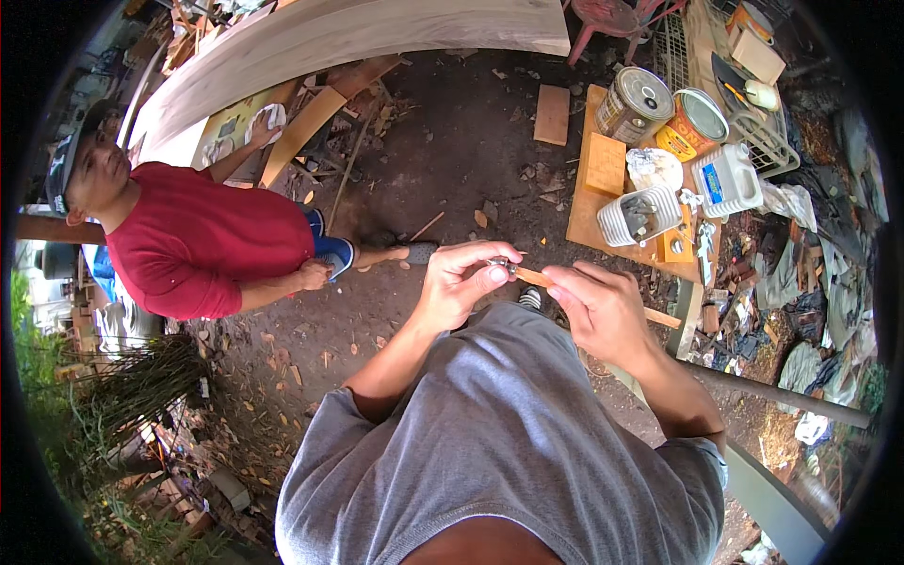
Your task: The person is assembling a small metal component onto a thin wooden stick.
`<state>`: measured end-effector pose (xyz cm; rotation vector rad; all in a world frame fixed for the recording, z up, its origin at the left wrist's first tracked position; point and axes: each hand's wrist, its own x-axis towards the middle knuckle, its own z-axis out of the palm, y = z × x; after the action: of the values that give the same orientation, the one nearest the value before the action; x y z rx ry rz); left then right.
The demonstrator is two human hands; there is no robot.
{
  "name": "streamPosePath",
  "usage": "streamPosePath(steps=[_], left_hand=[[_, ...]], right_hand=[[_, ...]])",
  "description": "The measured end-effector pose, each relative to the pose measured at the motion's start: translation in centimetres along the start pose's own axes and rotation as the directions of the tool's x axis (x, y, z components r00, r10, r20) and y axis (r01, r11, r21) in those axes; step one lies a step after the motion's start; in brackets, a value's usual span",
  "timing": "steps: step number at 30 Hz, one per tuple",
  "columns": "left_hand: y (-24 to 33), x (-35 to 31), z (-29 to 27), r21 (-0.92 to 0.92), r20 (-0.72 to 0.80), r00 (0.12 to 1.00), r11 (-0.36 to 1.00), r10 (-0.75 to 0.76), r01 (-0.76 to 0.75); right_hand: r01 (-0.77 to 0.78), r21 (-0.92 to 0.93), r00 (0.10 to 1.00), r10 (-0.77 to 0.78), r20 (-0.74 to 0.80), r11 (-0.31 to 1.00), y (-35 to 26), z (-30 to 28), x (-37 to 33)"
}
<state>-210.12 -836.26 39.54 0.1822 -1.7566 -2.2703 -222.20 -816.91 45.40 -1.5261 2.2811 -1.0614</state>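
Note:
In front of my chest my two hands meet. My left hand [471, 282] pinches a small dark metal piece [504, 266] between thumb and fingers; its exact kind is too small to make out. My right hand [603, 306] is closed around a thin wooden stick [535, 276]. One end of this stick meets the metal piece at my left fingertips. A pale length of wood shows beyond the right hand and seems to belong to the same stick.
A person in a red shirt [212, 240] stands at the left, one hand on a white cloth [271, 122] by a long board [367, 33]. At right, a low wooden table [576, 221] bears cans, a white jug [727, 181] and a plastic tub [617, 224]. Debris lies beyond.

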Motion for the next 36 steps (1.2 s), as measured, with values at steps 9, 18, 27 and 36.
streamPosePath(steps=[9, 18, 27, 36], left_hand=[[-4.5, -0.3, -4.4, -0.102, -0.136, 0.99, 0.993, 0.049, -0.063], [-3.4, -0.6, 0.1, -0.588, 0.069, 0.988, 0.795, -0.137, 0.152], [-2.8, -0.7, 0.2, -0.645, 0.121, 0.985, 0.745, -0.121, 0.171], [-2.4, -0.5, 0.9, -0.608, 0.049, 0.976, 0.769, -0.213, 0.198]], right_hand=[[-0.139, 0.422, 0.966, 0.216, -0.142, 0.896, 2.2, 1.7, -2.1], [-0.129, 0.252, 0.982, 0.158, -0.101, 0.959, 1.2, 0.9, -1.8], [-0.05, -0.038, 0.998, 0.048, -0.051, 0.998, -0.3, -0.9, -2.1], [-0.036, -0.165, 0.999, 0.039, 0.018, 0.986, -0.5, -1.5, -1.5]])
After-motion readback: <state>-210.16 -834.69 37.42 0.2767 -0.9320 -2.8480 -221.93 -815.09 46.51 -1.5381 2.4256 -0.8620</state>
